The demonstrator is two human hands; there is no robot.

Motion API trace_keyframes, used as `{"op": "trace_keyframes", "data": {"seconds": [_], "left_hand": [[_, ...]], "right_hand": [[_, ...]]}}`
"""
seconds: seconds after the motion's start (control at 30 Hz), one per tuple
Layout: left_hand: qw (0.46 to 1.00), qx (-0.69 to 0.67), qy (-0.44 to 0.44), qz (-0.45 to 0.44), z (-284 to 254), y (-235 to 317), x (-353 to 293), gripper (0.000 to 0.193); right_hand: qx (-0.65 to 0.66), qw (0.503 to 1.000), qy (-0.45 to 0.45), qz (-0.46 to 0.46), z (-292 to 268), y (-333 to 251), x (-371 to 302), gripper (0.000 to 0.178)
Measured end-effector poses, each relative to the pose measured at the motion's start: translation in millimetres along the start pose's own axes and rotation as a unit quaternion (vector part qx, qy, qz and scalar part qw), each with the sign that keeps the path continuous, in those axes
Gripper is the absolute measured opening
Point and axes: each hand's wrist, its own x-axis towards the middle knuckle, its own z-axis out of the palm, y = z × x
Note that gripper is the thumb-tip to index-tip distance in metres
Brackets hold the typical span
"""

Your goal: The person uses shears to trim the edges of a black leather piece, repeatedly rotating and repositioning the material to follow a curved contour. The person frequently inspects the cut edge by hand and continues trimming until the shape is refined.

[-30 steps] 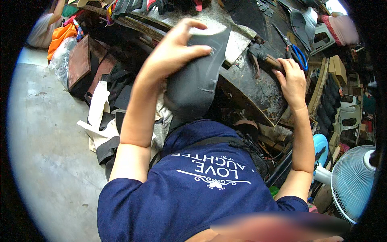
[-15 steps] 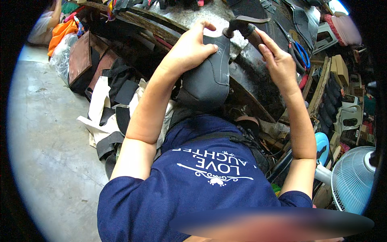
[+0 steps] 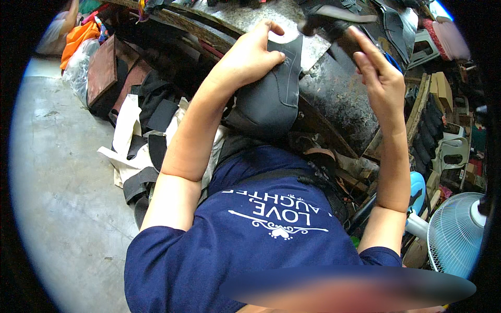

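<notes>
Black, smooth, leather-like shoe (image 3: 269,101) sits between your two arms, just far of your lap, its rounded end toward you and its far end up by the bench edge. Your left hand (image 3: 254,55) is clamped on that far end from the left side: thumb lies on the dark surface, fingers curl round the far side, near a pale area at the top. Thin light marks show on the shoe by your thumb.

Your right hand (image 3: 383,83) is well apart from the left, off to the right of the shoe and not touching it. It's wrapped round the dark handle of a hammer (image 3: 334,20), forefinger lying along the handle. Hammer is blurred; its blunt end points left, just beside the shoe's far end, and its long thin end points right. Can't tell whether the blunt end touches the shoe.

Dark, scuffed workbench (image 3: 339,101) runs beyond and to the right of the shoe, with a whitish slab (image 3: 317,55) on it between your hands. Blue-handled scissors (image 3: 392,61) lie just beyond your right hand, partly hidden. Left of your left forearm: white cloth strips (image 3: 126,130) mixed with black pieces, then a brown box (image 3: 102,68) farther off. Near right: a fan (image 3: 454,235), light blue and white.
</notes>
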Motion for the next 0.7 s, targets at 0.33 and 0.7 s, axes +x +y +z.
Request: {"op": "trace_keyframes", "data": {"seconds": [0.33, 0.7], "left_hand": [[0.999, 0.028, 0.015, 0.016, 2.4, -1.5, 6.0, 0.042], [0.999, -0.001, 0.03, 0.025, 5.0, -4.5, 9.9, 0.043]], "right_hand": [[0.012, 0.997, 0.028, -0.069, -7.7, -4.4, -11.4, 0.034], [0.055, 0.998, 0.014, 0.005, -14.3, -10.0, -19.2, 0.034]]}}
